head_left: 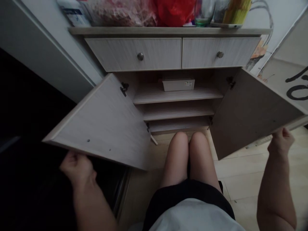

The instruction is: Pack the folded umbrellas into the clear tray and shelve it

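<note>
A pale wood-grain cabinet stands before me with both lower doors swung outward. My left hand [78, 168] is closed at the outer edge of the left cabinet door [103, 125], its fingertips hidden behind the panel. On the other side, my right hand [281, 141] is closed at the outer edge of the right cabinet door [255, 106]. Any handles on the doors' outer faces are out of sight. Between the doors, a white box [178, 85] with a small label sits on the upper shelf [178, 96].
Two closed drawers with round knobs [140, 56] run above the doors. The cabinet top [168, 31] carries a white bottle [75, 14], a red bag [175, 11] and glassware [204, 14]. My knees [190, 141] are close to the lower shelves. A dark area lies at left.
</note>
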### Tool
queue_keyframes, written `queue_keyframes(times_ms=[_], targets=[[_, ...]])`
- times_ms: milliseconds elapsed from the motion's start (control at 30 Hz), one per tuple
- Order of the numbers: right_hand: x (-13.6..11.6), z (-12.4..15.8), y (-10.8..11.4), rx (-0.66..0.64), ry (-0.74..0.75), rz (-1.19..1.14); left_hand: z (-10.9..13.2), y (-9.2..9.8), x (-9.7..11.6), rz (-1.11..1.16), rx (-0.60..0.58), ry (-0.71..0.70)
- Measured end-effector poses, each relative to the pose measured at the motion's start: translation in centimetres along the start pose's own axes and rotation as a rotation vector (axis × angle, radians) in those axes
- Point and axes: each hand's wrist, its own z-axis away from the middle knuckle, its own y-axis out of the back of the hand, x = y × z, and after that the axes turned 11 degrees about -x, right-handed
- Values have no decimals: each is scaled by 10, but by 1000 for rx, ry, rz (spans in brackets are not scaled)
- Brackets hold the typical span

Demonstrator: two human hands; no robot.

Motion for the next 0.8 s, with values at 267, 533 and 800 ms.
queue_keyframes(times_ms=[267,533,800], targets=[[-27,57,-28,-213,46,262,39,-48,19,61,-43,-115],[-60,94,-92,-455,305,288,58,-115,48,-53,-229,-363],[-86,113,-150,-496,349,406,55,-204,93,-134,-417,-443]])
